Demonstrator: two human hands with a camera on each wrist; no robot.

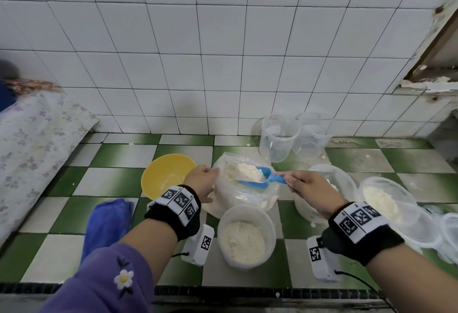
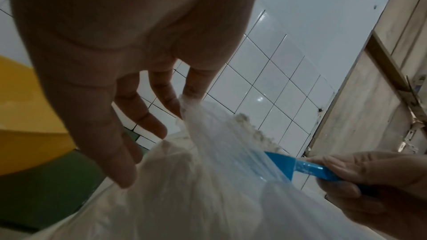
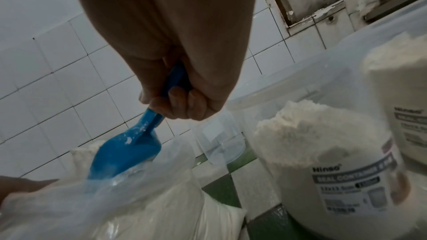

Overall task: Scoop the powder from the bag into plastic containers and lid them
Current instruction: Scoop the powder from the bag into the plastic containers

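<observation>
A clear plastic bag of white powder stands in the middle of the checkered counter. My left hand pinches the bag's rim and holds it open. My right hand grips the handle of a blue scoop, whose bowl sits heaped with powder in the bag's mouth. An open container, partly filled with powder, stands just in front of the bag. Two filled containers with lids stand on the right.
A yellow bowl sits left of the bag and a blue cloth lies in front of it. Two empty clear containers stand at the back by the tiled wall. A floral cloth covers the far left.
</observation>
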